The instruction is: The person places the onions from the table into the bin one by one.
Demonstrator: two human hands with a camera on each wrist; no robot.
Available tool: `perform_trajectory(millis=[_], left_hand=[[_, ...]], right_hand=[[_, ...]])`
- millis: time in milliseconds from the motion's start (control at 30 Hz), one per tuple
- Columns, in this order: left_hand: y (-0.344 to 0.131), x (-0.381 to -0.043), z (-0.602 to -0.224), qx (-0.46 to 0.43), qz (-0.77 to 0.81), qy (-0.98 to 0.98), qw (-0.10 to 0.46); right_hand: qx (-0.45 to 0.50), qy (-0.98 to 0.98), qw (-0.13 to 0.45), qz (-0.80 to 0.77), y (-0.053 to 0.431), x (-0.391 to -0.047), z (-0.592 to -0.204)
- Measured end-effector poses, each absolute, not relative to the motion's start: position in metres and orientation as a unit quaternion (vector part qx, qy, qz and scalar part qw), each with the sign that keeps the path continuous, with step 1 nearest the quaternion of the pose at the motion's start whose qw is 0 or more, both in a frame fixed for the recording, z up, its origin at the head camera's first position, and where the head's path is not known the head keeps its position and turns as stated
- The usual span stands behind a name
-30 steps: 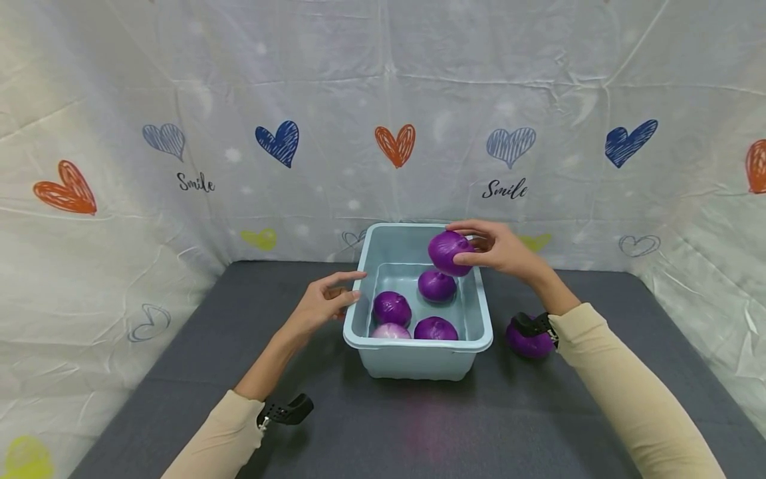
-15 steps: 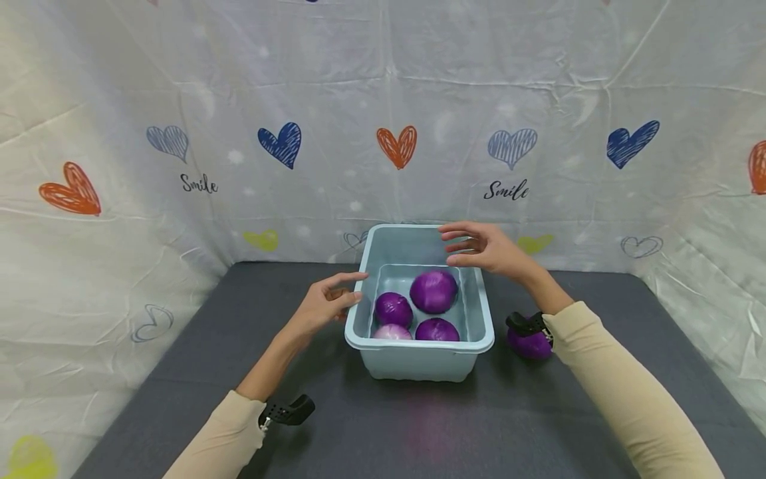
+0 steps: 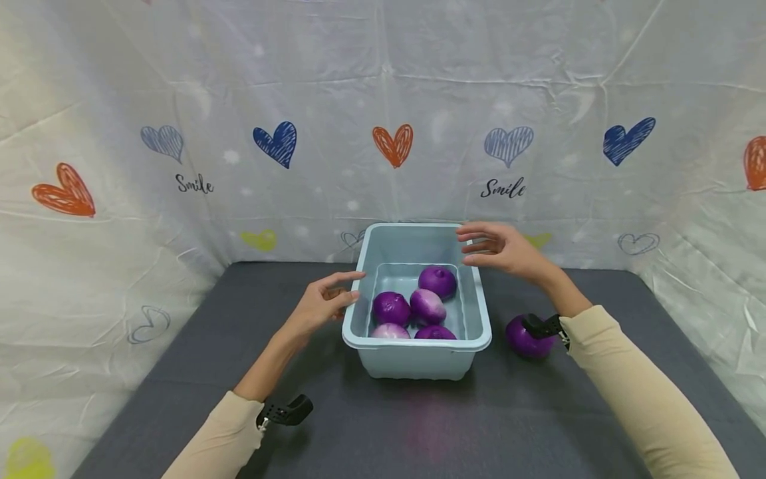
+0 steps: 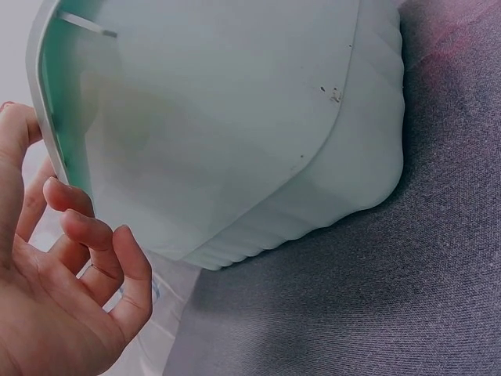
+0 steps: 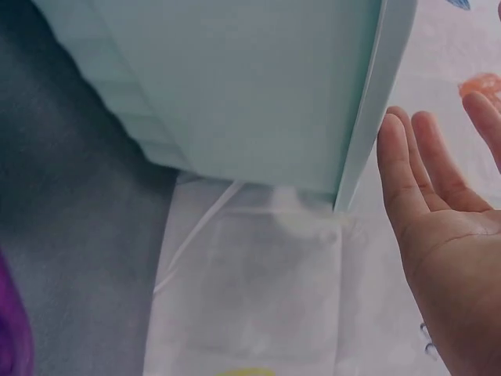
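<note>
A pale blue plastic tub [image 3: 417,362] stands on the dark cloth with several red onions inside. One onion with a pale patch [image 3: 427,307] lies in the middle of the group, below a darker onion [image 3: 437,282]. My left hand [image 3: 323,303] touches the tub's left rim with index finger and thumb; its other fingers curl loosely beside the outer wall [image 4: 219,117]. My right hand [image 3: 499,249] hovers at the right rim near the far corner, fingers spread and holding nothing. Another red onion [image 3: 528,338] lies on the cloth outside the tub, partly hidden by my right wrist strap.
Dark grey cloth [image 3: 383,432] covers the table around the tub. A white curtain [image 3: 335,193] printed with hearts hangs right behind the tub and along both sides. Black straps [image 3: 287,410] sit on both wrists.
My right hand has let go of the red onion it held over the tub and drawn slightly right. That onion dropped among the others. My left hand stays at the rim.
</note>
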State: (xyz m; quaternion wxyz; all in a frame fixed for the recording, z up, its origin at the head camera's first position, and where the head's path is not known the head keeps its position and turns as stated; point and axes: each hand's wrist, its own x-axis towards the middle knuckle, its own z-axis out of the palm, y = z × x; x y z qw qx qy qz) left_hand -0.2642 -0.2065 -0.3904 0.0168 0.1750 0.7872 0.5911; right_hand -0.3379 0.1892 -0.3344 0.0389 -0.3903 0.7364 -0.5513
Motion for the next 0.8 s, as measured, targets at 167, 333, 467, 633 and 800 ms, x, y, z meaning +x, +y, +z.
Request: perform_trajectory(millis=[167,333,467,633,800], left_hand=[[-0.207,-0.265,-0.391,0.180,0.597,0.781,0.019],[-0.207,-0.265,-0.391,0.181,0.599,0.780,0.020],[-0.208,-0.265,-0.391,0.180,0.598,0.781,0.019],[-0.208,-0.265,-0.392,0.184,0.599,0.779,0.019],[-0.206,-0.266,-0.392,0.181,0.600,0.779,0.019]], right_hand=[[-0.376,0.732,0.035,-0.567,0.204,-0.336,-0.339],[-0.356,0.738,0.032,-0.573,0.222,-0.332,-0.343],[-0.344,0.753,0.029,-0.560,0.236,-0.330,-0.348],[-0.334,0.762,0.025,-0.554,0.250,-0.326,-0.357],[-0.325,0.768,0.030,-0.551,0.264,-0.318,-0.371]])
